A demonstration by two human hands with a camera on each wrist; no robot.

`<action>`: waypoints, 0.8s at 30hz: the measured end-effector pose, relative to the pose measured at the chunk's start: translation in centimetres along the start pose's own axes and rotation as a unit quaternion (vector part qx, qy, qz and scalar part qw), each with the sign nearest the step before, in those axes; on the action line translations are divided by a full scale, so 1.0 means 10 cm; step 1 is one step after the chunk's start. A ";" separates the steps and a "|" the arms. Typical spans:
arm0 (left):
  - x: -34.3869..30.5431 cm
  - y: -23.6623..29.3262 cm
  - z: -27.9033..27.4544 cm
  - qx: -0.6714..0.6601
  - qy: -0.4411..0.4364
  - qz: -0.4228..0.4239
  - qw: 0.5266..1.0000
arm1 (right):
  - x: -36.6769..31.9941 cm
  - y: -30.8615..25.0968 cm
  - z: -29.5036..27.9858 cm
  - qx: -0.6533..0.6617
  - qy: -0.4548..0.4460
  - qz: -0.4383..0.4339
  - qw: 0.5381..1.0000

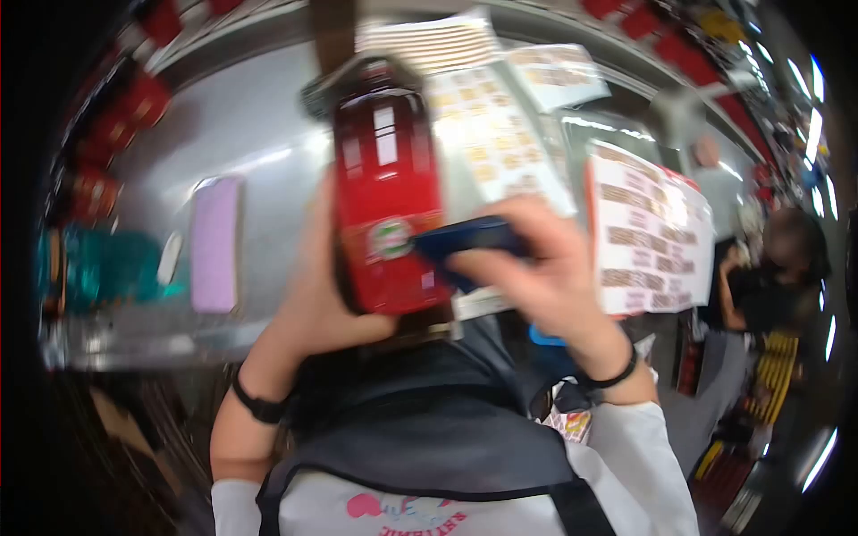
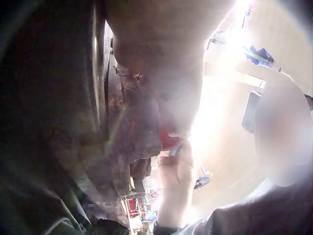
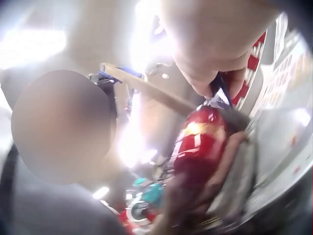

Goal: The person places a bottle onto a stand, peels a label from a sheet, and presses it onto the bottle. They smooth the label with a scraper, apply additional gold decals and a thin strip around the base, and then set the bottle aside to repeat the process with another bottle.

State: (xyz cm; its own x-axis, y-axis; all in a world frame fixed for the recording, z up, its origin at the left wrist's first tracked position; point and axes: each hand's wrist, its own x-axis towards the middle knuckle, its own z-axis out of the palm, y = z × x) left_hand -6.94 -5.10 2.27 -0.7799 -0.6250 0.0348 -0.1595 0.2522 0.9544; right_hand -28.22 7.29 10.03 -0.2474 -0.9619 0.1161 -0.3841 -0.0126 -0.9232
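Observation:
A glossy red bottle-shaped object (image 1: 391, 179), dark toward its far end, lies over the metal table in the head view. On its near part sits a round white-and-green label (image 1: 390, 238). My left hand (image 1: 315, 299) grips it along the left side, with the thumb across its near end. Between thumb and fingers, my right hand (image 1: 547, 272) pinches a flat dark blue tool (image 1: 487, 235), its narrow tip right at the label's edge. The right wrist view shows the red object (image 3: 201, 142) below the pinching fingers; blur hides the finer details.
Left of the work lie a lilac rectangular case (image 1: 216, 243) and a teal clear bottle (image 1: 107, 263). Sheets of stickers (image 1: 492, 129) spread behind, and a red-edged printed sheet (image 1: 648, 232) stands to the right. Another person (image 1: 773, 277) is at the far right.

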 end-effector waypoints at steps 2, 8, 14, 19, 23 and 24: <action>0.01 -0.12 0.03 0.021 0.023 0.067 0.997 | 0.11 0.29 -0.07 -0.004 0.022 0.114 0.993; 0.01 -0.01 0.22 -0.179 0.057 0.033 0.982 | 0.08 0.30 -0.15 -0.043 -0.008 -0.017 0.999; 0.05 -0.02 0.20 -0.093 0.137 0.053 0.985 | -0.05 0.46 -1.17 -0.210 0.102 0.076 0.969; 0.04 -0.22 0.16 -0.126 0.145 0.040 0.981 | -0.39 1.07 -2.87 -0.119 0.215 0.268 0.931; 0.03 -0.33 0.11 -0.185 0.151 0.038 0.970 | -1.15 1.76 -4.20 -0.096 0.423 0.424 0.795; 0.05 -0.29 0.13 -0.175 0.162 0.046 0.970 | -1.40 2.08 -4.55 -0.187 0.428 0.451 0.760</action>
State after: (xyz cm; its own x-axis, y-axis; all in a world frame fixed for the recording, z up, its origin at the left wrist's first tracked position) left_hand -7.65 -5.23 -0.89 -0.5409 -0.8255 0.1614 0.1608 0.0868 0.9832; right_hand -73.19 32.91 5.86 -0.9874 -0.0002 -0.1584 0.0991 0.7797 -0.6183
